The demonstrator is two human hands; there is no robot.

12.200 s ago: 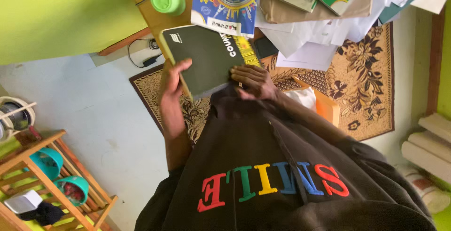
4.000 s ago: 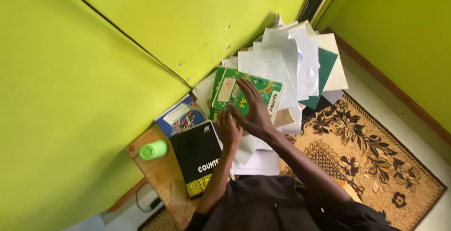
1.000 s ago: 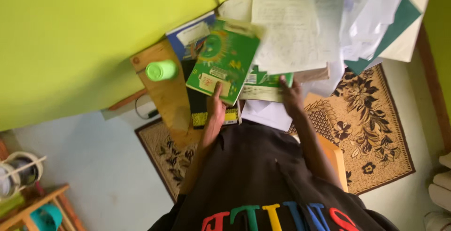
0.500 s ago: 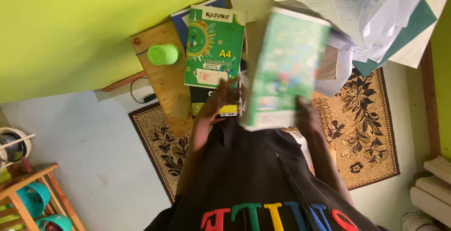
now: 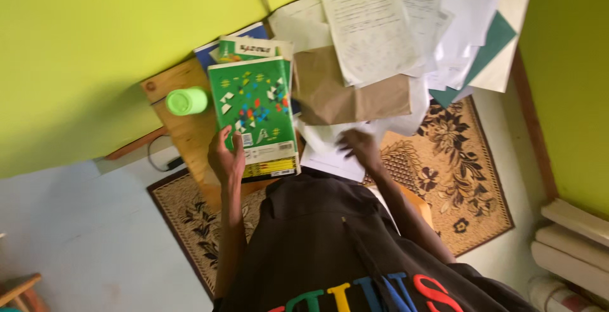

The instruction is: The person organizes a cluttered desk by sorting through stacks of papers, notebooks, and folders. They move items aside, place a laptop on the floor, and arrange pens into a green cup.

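Note:
A green book (image 5: 257, 112) with coloured shapes on its cover lies on top of a stack of books on the wooden desk (image 5: 184, 125). My left hand (image 5: 225, 156) rests on that book's near left corner, thumb on the cover. Under it show another green exercise book (image 5: 250, 48) and a blue one (image 5: 212, 48). My right hand (image 5: 358, 147) lies on loose white papers (image 5: 330, 153) at the desk's near edge, fingers spread, holding nothing. A brown envelope (image 5: 349, 93) lies just beyond that hand.
A light green cup (image 5: 186, 101) stands on the desk's left end. Several white sheets (image 5: 393, 26) and a dark green folder (image 5: 485, 55) pile up at the back. A patterned rug (image 5: 444, 166) covers the floor below; green walls close in left and right.
The green book my right hand was carrying now lies on the stack, over the other exercise book. My left hand has moved onto its corner; my right hand has dropped to the loose papers.

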